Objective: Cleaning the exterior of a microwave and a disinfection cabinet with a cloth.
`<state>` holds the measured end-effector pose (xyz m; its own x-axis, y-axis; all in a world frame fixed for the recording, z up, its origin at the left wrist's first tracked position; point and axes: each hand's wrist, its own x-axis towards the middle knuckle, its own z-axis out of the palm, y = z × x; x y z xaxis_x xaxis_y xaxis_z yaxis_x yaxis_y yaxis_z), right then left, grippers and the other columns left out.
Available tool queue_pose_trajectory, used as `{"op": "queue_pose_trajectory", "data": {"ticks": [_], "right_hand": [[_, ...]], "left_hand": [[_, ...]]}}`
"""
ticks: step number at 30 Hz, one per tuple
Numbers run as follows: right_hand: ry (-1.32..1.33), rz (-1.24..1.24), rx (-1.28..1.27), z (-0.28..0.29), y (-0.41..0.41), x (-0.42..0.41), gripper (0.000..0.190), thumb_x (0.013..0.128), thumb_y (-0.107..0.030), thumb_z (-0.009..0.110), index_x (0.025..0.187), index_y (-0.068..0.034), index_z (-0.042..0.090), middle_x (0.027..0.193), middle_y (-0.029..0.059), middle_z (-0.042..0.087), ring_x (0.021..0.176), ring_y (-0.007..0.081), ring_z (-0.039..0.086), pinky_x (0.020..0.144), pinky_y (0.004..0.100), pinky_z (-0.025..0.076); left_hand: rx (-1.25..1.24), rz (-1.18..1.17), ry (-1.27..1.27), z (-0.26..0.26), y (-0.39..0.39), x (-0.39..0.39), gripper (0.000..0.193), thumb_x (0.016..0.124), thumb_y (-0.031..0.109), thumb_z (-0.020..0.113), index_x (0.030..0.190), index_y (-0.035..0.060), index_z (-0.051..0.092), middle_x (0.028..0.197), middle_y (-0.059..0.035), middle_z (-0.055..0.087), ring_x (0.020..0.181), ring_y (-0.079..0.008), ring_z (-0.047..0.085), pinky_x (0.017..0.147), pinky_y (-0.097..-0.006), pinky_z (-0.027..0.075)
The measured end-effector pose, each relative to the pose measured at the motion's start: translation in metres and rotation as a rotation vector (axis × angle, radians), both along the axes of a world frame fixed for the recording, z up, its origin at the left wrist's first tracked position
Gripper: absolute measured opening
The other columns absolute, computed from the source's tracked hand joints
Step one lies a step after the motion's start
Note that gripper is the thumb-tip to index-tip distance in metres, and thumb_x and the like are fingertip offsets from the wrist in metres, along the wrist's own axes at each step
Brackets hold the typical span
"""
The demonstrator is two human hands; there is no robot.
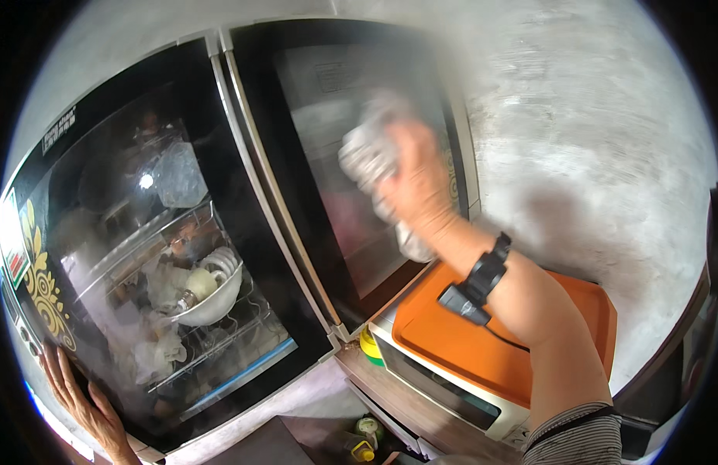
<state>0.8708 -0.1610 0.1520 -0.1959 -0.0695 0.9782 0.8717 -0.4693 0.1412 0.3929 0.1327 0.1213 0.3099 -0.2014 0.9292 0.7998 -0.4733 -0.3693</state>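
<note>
My right hand, blurred, grips a crumpled whitish cloth in front of the dark glass right door of a cabinet. A black strap with a small device is on that wrist. My left hand rests with its fingers spread at the lower left edge of the left glass door, holding nothing. Behind that door, a white bowl with a light bulb and a spiral bulb stands on a wire rack among plastic bags.
An orange tray lies on a white microwave oven below my right forearm. A yellow and green container stands beside the oven. Lower down are bottles. A rough grey wall rises at the right.
</note>
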Motion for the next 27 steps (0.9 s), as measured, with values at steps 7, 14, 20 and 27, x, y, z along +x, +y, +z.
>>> {"op": "queue_pose_trajectory", "data": {"ticks": [7,14,20,27], "right_hand": [[0.936,-0.098,0.221,-0.005,-0.04,0.079,0.058,0.092,-0.021,0.053,0.139,0.002,0.029,0.129,0.0342,0.042,0.115,0.0473,0.049,0.1,0.0468,0.042],[0.641,0.07,-0.067,-0.02,-0.009,-0.02,0.067,0.085,-0.017,0.061,0.139,0.002,0.027,0.13,0.0356,0.036,0.114,0.05,0.046,0.099,0.0493,0.042],[0.183,0.121,-0.313,-0.045,0.03,-0.102,0.087,0.063,-0.005,0.077,0.137,-0.01,0.032,0.121,0.0231,0.038,0.11,0.0441,0.049,0.095,0.0476,0.046],[0.47,-0.117,-0.132,-0.037,-0.002,-0.028,0.07,0.075,-0.008,0.065,0.137,-0.006,0.031,0.125,0.0232,0.042,0.109,0.0425,0.053,0.092,0.0439,0.049]], "left_hand": [[-0.014,-0.017,-0.028,-0.002,0.0,-0.012,0.049,0.098,0.026,0.041,0.142,0.0035,0.044,0.149,-0.0159,0.039,0.142,-0.0359,0.028,0.116,-0.0471,0.019],[0.012,-0.042,-0.009,0.001,-0.003,-0.005,0.048,0.097,0.022,0.043,0.142,0.0045,0.045,0.149,-0.0148,0.04,0.142,-0.0353,0.029,0.116,-0.0463,0.021],[0.03,-0.058,-0.008,0.001,0.002,-0.008,0.049,0.096,0.021,0.044,0.142,0.0051,0.045,0.149,-0.0148,0.04,0.142,-0.0347,0.03,0.115,-0.0463,0.021],[0.021,-0.033,-0.007,0.0,-0.005,-0.008,0.049,0.095,0.019,0.044,0.142,0.0066,0.045,0.15,-0.0134,0.04,0.142,-0.0339,0.029,0.116,-0.0459,0.02]]}}
